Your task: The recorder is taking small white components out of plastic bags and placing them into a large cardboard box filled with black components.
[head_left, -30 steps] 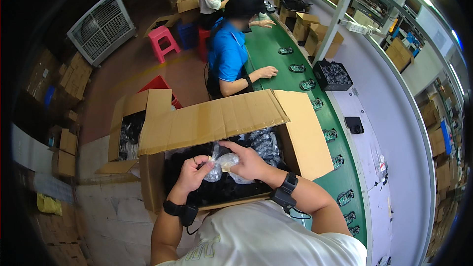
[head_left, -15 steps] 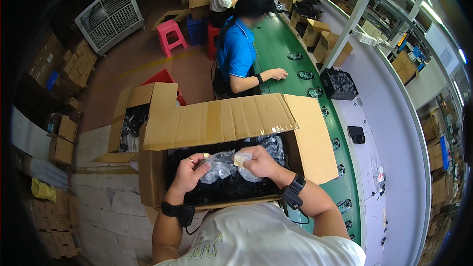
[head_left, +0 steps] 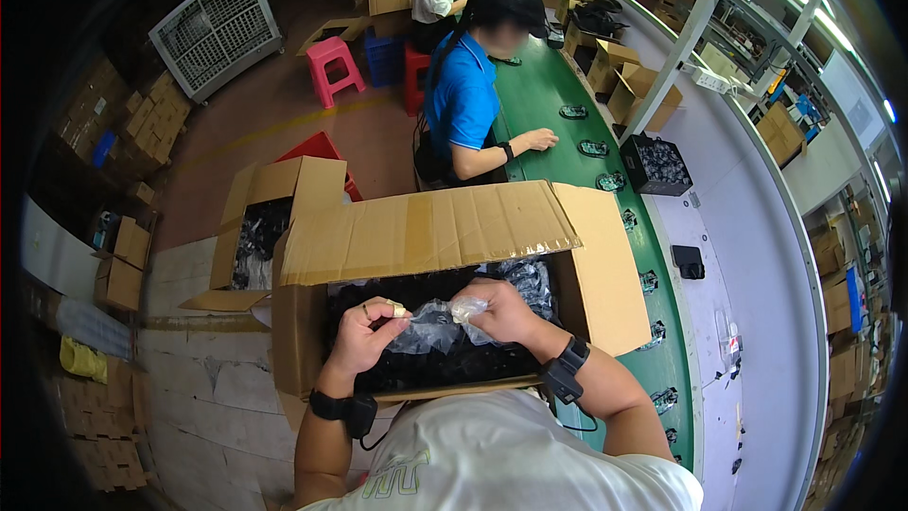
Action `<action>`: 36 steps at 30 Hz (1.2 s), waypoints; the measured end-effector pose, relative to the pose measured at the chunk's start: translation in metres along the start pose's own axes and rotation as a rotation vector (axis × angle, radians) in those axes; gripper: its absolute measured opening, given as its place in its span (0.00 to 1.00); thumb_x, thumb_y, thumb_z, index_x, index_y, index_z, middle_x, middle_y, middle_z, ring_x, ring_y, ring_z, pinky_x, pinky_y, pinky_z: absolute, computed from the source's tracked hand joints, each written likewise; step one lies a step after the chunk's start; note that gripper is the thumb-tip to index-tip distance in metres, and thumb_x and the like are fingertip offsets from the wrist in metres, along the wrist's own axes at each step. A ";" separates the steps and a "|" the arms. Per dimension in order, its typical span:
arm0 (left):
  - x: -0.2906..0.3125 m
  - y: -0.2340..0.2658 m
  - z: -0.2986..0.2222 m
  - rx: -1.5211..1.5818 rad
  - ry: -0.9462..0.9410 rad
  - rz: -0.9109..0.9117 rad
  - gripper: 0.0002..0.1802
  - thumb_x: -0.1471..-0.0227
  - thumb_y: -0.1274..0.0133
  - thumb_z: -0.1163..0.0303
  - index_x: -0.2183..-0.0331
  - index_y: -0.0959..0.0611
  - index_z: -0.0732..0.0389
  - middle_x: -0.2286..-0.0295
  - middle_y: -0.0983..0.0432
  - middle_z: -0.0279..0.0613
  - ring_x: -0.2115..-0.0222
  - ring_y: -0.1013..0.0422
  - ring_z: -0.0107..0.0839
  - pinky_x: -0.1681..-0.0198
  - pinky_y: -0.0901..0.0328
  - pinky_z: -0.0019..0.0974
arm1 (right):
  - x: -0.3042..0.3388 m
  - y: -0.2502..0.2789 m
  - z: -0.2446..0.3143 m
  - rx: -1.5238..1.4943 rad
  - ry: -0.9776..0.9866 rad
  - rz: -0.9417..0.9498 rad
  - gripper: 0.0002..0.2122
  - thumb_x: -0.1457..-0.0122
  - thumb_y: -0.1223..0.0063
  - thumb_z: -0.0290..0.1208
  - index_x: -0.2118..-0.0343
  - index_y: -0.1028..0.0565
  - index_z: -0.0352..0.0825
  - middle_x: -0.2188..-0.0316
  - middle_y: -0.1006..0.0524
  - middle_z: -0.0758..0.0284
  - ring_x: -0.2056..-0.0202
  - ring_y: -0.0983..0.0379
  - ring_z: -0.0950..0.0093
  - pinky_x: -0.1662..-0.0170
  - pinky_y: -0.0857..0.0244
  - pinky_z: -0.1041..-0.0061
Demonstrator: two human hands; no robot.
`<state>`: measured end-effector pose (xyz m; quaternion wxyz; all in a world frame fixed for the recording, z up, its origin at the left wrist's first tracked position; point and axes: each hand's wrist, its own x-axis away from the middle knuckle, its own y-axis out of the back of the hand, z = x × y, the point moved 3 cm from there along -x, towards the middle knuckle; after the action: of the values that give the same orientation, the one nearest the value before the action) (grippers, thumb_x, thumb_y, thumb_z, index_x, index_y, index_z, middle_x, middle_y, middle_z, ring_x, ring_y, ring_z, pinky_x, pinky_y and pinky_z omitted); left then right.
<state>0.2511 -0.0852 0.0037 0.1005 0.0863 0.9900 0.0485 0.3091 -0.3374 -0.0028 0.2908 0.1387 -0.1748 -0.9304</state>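
Note:
Between my two hands a clear plastic bag [head_left: 430,329] is stretched above an open cardboard box [head_left: 430,227]. My left hand [head_left: 364,336] is closed, thumb and finger pinching one end of the bag; its fingertip has a pale covering. My right hand [head_left: 503,312] grips the bag's other end, also with pale-covered fingertips. Black parts [head_left: 378,374], too jumbled to name, fill the box under my hands. More clear plastic wrapping [head_left: 532,282] lies in the box's far right corner. What the held bag contains, if anything, I cannot make out.
A green conveyor belt [head_left: 558,147] carrying several small dark assemblies runs along my right. A co-worker in a blue shirt [head_left: 463,99] sits beyond the box, a hand over the belt. Another open box [head_left: 232,227] stands left; a black bin [head_left: 657,166] sits beyond the belt.
The bag has been drawn out thinner between my hands, and its loose bulk hangs less. The view has shifted slightly. The co-worker's head has turned toward the belt.

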 end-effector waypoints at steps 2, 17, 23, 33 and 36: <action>0.001 0.002 -0.001 0.001 0.009 0.006 0.06 0.45 0.40 0.80 0.63 0.14 0.67 0.67 0.20 0.37 0.68 0.27 0.20 0.63 0.32 0.26 | -0.001 -0.001 0.003 0.090 0.047 0.005 0.12 0.52 0.41 0.20 0.61 0.18 0.33 0.65 0.19 0.57 0.62 0.20 0.60 0.56 0.27 0.68; -0.002 0.004 -0.020 -0.460 -0.141 -0.218 0.03 0.46 0.40 0.79 0.67 0.14 0.67 0.67 0.15 0.49 0.64 0.19 0.33 0.60 0.26 0.33 | -0.001 0.021 0.037 0.263 0.257 -0.288 0.11 0.54 0.44 0.21 0.65 0.18 0.34 0.68 0.21 0.59 0.65 0.22 0.57 0.59 0.27 0.65; -0.013 0.002 -0.036 -0.702 -0.246 -0.140 0.04 0.47 0.40 0.75 0.70 0.16 0.66 0.64 0.16 0.51 0.58 0.20 0.47 0.53 0.27 0.43 | -0.001 0.023 0.040 0.373 0.291 -0.270 0.16 0.59 0.45 0.20 0.63 0.19 0.32 0.68 0.22 0.57 0.62 0.23 0.56 0.58 0.27 0.64; -0.021 0.010 -0.041 -0.668 -0.276 -0.207 0.03 0.48 0.38 0.77 0.71 0.17 0.65 0.65 0.15 0.46 0.66 0.19 0.44 0.61 0.27 0.39 | 0.005 0.027 0.048 0.404 0.301 -0.379 0.15 0.57 0.45 0.19 0.63 0.18 0.32 0.67 0.21 0.58 0.64 0.22 0.58 0.59 0.27 0.65; -0.023 0.005 -0.047 -0.678 -0.334 -0.312 0.03 0.49 0.38 0.78 0.70 0.17 0.64 0.66 0.15 0.46 0.66 0.19 0.44 0.60 0.27 0.40 | -0.001 0.031 0.046 0.365 0.298 -0.415 0.14 0.55 0.46 0.20 0.63 0.19 0.31 0.67 0.21 0.57 0.65 0.22 0.58 0.60 0.27 0.67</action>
<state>0.2644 -0.0878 0.0546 0.2888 -0.0962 0.8892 0.3415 0.3085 -0.3491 0.0514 0.0876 0.3561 -0.2624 -0.8926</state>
